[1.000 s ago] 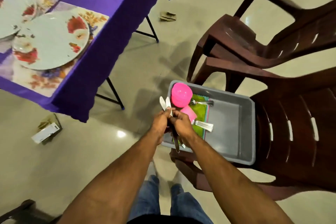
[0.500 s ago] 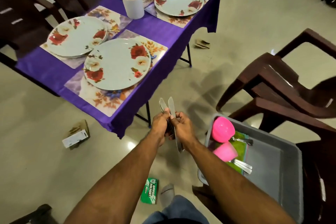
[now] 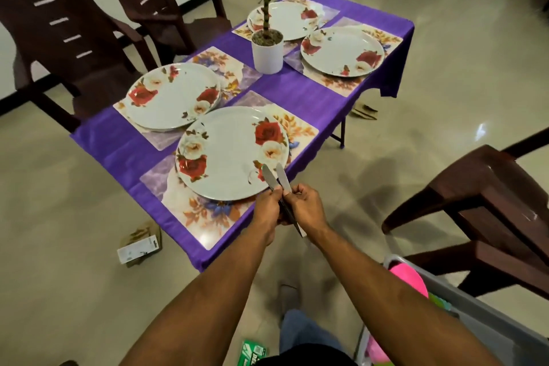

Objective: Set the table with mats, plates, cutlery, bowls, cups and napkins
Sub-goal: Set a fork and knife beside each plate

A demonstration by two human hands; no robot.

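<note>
Head view: both hands meet just off the near edge of the surface point(image 3: 297, 98), which carries a purple cloth. Left hand point(image 3: 267, 211) has its fingers curled round a bundle of table knives point(image 3: 277, 184), gripping at the handles. Right hand point(image 3: 307, 206) is curled against the same bundle from the other side, thumb and fingers pinching it. Two blunt blades stick up and away from the hands, tips overlapping the rim of the nearest plate point(image 3: 231, 151); can't tell whether they touch it. One dark handle end pokes out below the hands.

Four floral plates, each on its own floral mat: nearest plate on the near-right mat point(image 3: 208, 217), second plate point(image 3: 173, 96) just beyond it to the left, third plate point(image 3: 341, 50) far right, fourth plate point(image 3: 285, 19) far end, partly hidden by the plant. White plant pot point(image 3: 267, 52) stands mid-surface between the two pairs.

Grey tub point(image 3: 475, 315) at lower right, on a brown chair point(image 3: 490, 202); a pink bowl point(image 3: 408, 279) sits inside at its near corner. Two more brown chairs point(image 3: 74, 38) on the far left side. Small cardboard pack point(image 3: 138, 249) on the floor by the near corner, green packet point(image 3: 252, 353) at the bottom edge.
</note>
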